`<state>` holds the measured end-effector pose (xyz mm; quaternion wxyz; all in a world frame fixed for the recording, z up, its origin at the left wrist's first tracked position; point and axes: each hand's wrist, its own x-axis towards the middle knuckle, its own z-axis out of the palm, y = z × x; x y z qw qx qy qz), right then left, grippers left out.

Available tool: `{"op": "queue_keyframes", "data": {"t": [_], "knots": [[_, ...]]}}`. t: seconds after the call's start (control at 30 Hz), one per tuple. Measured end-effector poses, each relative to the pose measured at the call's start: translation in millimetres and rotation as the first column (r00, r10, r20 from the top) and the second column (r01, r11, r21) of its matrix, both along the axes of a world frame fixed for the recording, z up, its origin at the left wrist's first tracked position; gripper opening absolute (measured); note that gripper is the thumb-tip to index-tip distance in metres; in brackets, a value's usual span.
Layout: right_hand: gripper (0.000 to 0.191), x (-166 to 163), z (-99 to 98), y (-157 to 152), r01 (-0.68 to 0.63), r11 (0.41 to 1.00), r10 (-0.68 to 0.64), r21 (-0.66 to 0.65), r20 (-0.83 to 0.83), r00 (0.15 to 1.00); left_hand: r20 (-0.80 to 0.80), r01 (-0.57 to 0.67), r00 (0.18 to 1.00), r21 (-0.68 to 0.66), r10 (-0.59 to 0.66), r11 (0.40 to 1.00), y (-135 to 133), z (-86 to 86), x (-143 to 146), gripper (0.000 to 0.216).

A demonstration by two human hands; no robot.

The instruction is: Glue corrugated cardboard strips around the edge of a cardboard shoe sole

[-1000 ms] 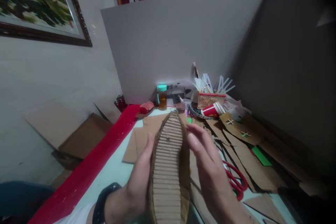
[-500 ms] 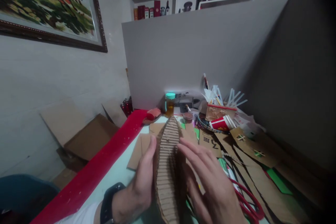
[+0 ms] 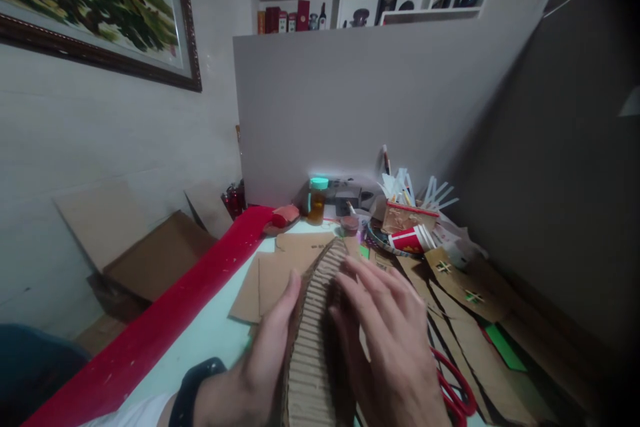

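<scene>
A pointed piece of corrugated cardboard (image 3: pixel 313 347), its ridges facing up, stands between my hands above the table. My left hand (image 3: pixel 265 353) grips its left side, thumb along the edge and the other fingers hidden behind it. On the opposite side, my right hand (image 3: pixel 390 333) rests its bent fingertips against the cardboard near the upper part. A dark band circles my left wrist. Red-handled scissors (image 3: pixel 457 390) lie by my right hand, partly covered by it. Flat cardboard sheets (image 3: pixel 250 287) lie beyond my left hand.
At the back stand a bottle with a turquoise lid (image 3: pixel 317 203) and a box of white strips (image 3: pixel 410 213). A red paper cup (image 3: pixel 413 239) lies on its side. Cardboard pieces (image 3: pixel 490 340) cover the right side. Red cloth (image 3: pixel 190 293) runs along the left edge.
The cardboard piece has tilted, its tip leaning further right. My right fingers have shifted along its right side. The view has swung slightly to the right.
</scene>
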<state>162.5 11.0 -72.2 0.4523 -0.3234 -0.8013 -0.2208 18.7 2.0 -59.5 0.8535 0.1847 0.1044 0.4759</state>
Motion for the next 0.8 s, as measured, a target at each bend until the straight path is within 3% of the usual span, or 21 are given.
{"op": "queue_keyframes", "data": {"t": [0.13, 0.4, 0.5, 0.63, 0.8], "knots": [[0.022, 3.2, 2.9, -4.1, 0.001, 1.000, -0.003, -0.011, -0.114, 0.993, 0.007, 0.041, 0.999, 0.032, -0.042, 0.999, -4.4, -1.7, 1.0, 0.056], [0.017, 1.5, 4.2, -7.6, -0.042, 0.999, 0.037, -0.030, -0.138, 0.990, -0.022, 0.064, 0.998, 0.146, -0.061, 0.987, -11.5, -18.5, -1.4, 0.045], [0.014, 1.0, 6.7, -8.7, -0.038, 0.999, 0.036, -0.022, -0.089, 0.995, -0.052, 0.008, 0.999, 0.128, -0.001, 0.992, -11.5, -22.3, -2.5, 0.048], [0.014, 2.3, 8.8, -9.2, -0.056, 0.998, 0.057, 0.007, -0.048, 0.997, -0.092, -0.062, 0.993, 0.151, 0.076, 0.987, -10.5, -20.0, -3.7, 0.045], [0.016, 7.1, 9.2, -9.7, -0.072, 0.996, 0.073, 0.043, -0.037, 0.997, -0.075, -0.048, 0.995, 0.146, 0.060, 0.988, -12.8, -11.8, -2.3, 0.046]]}}
